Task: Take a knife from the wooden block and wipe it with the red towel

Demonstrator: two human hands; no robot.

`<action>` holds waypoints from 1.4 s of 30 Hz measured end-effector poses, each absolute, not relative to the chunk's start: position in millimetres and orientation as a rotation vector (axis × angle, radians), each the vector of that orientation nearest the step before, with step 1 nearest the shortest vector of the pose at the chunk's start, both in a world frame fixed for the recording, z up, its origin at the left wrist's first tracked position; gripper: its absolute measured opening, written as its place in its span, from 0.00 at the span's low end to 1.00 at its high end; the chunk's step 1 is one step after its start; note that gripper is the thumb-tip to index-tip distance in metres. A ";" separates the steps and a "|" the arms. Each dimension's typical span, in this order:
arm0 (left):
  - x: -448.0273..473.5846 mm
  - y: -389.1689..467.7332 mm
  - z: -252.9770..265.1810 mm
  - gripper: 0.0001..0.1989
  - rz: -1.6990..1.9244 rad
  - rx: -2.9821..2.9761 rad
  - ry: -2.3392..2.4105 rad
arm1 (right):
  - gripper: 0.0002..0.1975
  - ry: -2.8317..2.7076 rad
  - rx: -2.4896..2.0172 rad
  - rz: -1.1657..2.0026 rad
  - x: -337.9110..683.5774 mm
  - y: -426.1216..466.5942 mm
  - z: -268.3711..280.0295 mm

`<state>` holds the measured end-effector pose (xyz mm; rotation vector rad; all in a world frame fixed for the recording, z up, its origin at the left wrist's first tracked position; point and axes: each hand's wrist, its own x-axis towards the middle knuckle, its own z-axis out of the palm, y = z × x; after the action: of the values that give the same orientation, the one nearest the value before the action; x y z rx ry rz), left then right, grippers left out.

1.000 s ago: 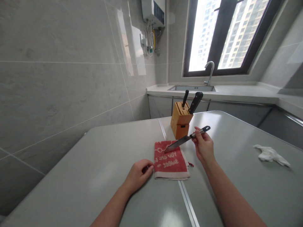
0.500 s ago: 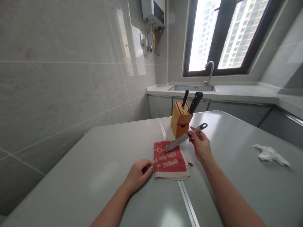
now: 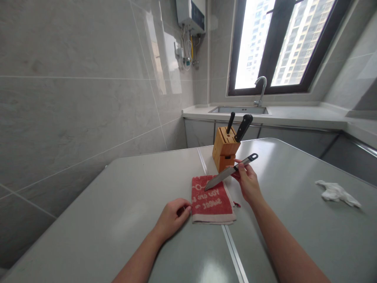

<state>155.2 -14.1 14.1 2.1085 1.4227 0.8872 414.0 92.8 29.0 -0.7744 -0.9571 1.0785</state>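
My right hand [image 3: 249, 182] is closed on a kitchen knife [image 3: 220, 177], holding it where the grey handle meets the blade. The knife slants down to the left, its tip over a folded red towel [image 3: 210, 206] with pale lettering and a pale border; whether the tip touches the cloth I cannot tell. Resting on the table, my left hand [image 3: 173, 216] has curled fingers, with thumb and forefinger pinched at the towel's left edge. Just behind the towel stands a wooden knife block [image 3: 225, 147], from which two black-handled knives [image 3: 243, 127] stick up.
A crumpled white tissue [image 3: 337, 193] lies on the right of the pale table [image 3: 132, 192]. A metal seam strip [image 3: 234, 251] runs across the tabletop under the towel. Beyond the table is a counter with a sink [image 3: 241, 110] and tap [image 3: 261, 88], below a window.
My right hand has slid slightly left along the knife, its fingers shifting their hold around the handle's front end. The knife, the towel and my left hand stay nearly in place.
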 end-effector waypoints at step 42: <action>153.8 -14.6 13.3 0.12 0.864 2.119 1.419 | 0.16 -1.123 -0.828 0.946 411.0 90.1 33.6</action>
<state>153.8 -14.6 13.3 2.1188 1.4186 0.8642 411.0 90.1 33.6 -0.8277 -1.1229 0.9457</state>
